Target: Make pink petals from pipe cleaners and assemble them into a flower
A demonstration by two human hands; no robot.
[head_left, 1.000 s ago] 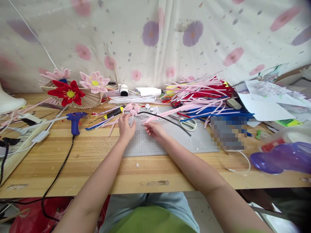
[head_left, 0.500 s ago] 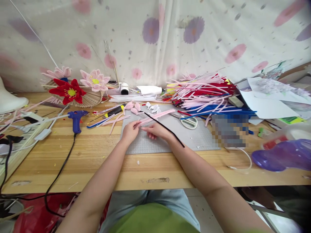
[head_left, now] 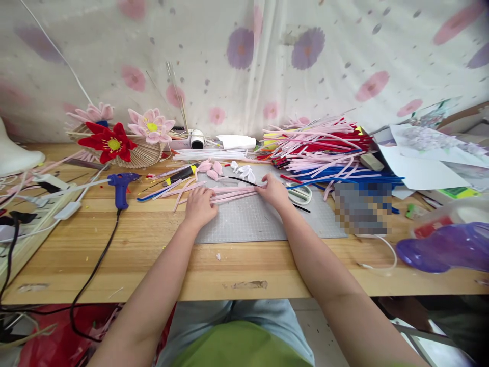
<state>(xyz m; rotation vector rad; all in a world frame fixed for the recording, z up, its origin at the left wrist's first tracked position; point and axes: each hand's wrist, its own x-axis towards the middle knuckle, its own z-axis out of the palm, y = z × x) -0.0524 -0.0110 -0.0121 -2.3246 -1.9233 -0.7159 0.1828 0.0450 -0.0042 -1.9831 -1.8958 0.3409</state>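
Spacing now wider: left hand (head_left: 201,206) curled round pink chenille stems (head_left: 237,197), right hand (head_left: 273,192) shifted to their right ends, pinch or mere touch unclear; stems spanning grey cutting mat (head_left: 252,224), hence exposed lengthwise.

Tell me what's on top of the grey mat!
On the grey mat lie pink strips, a black strip, white petal pieces and scissors. The right hand hides part of the scissors and the black strip's middle; whatever lies beneath the left hand can't be seen.
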